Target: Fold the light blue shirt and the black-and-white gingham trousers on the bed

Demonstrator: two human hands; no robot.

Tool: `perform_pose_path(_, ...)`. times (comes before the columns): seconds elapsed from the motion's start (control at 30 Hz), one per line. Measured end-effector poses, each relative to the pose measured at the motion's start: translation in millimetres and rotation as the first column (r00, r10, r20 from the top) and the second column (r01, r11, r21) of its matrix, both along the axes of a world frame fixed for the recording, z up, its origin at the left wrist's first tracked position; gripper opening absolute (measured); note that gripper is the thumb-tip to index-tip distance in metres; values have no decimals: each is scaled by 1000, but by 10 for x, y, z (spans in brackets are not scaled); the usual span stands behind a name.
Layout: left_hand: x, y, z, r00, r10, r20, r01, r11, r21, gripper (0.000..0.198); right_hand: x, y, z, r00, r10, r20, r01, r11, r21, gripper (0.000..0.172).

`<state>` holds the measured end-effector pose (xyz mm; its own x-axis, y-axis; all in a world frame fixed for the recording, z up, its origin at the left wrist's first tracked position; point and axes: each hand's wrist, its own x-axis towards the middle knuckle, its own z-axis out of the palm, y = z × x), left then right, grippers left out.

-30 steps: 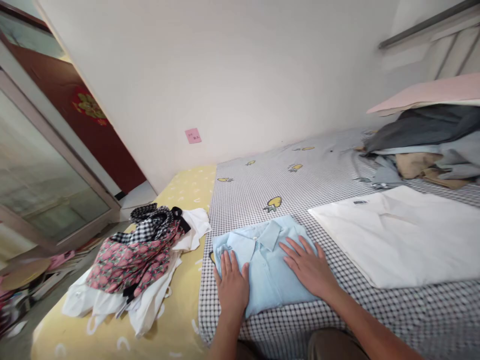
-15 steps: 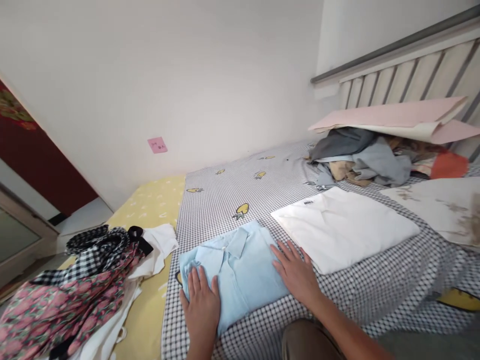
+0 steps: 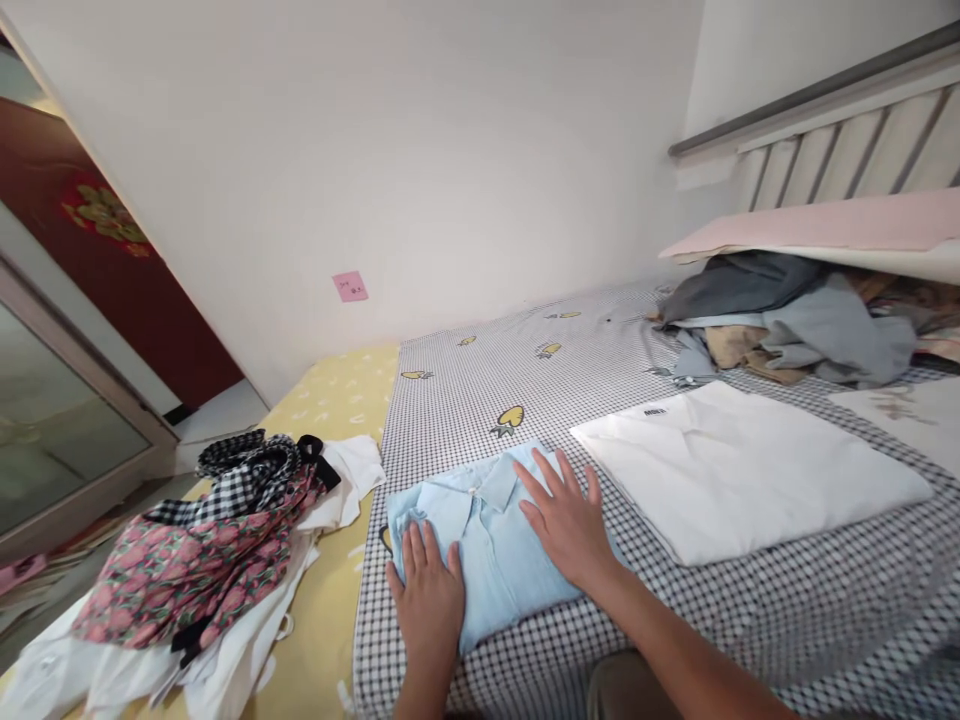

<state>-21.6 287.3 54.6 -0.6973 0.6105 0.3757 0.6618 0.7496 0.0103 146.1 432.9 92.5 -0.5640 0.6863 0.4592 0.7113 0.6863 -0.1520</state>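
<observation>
A folded light blue shirt [image 3: 491,540] with its collar up lies on the black-and-white checked sheet [image 3: 645,640] near the bed's front edge. My left hand [image 3: 427,595] rests flat on the shirt's near left corner, fingers stretched out. Over the shirt's right half my right hand [image 3: 566,520] lies flat, fingers spread toward the collar. Neither hand holds anything. To the right, a folded white garment [image 3: 742,475] lies flat on the same sheet.
A heap of floral, checked and white clothes [image 3: 210,560] lies on the yellow sheet [image 3: 330,410] at left. Grey and tan clothes [image 3: 780,320] are piled at back right under a pink board [image 3: 825,225]. A white wall and a glass door [image 3: 60,420] stand behind.
My right hand has slid from the shirt's right edge up onto its middle. The view has swung slightly back to the left; the left hand stays flat on the shirt.
</observation>
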Motion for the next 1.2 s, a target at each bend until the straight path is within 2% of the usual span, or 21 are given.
perform_pose_path(0.1,-2,-5,-21,1000,2,4,-2,1000,-13,55,-121,77,-130,992,39,118,-14,978,-208,52)
perform_pose_path(0.17,-8,-9,-41,1000,1,-1,-1,1000,-26,56,-153,132,-247,987,37,155,9,959,-284,53)
perform_pose_path(0.33,-24,-12,-96,998,-9,-56,9,1000,5,57,-141,186,-370,989,36,145,2,966,-259,56)
perform_pose_path(0.53,-18,-2,-126,997,-25,-75,32,996,85,54,-137,164,-311,981,19,191,38,956,-290,56)
perform_pose_path(0.97,24,7,-66,999,-17,-51,20,998,62,55,-131,150,-286,979,11,204,50,956,-290,55)
perform_pose_path(1.2,17,10,-95,999,-20,-25,22,995,97,53,-132,130,-259,973,-6,229,70,959,-274,54)
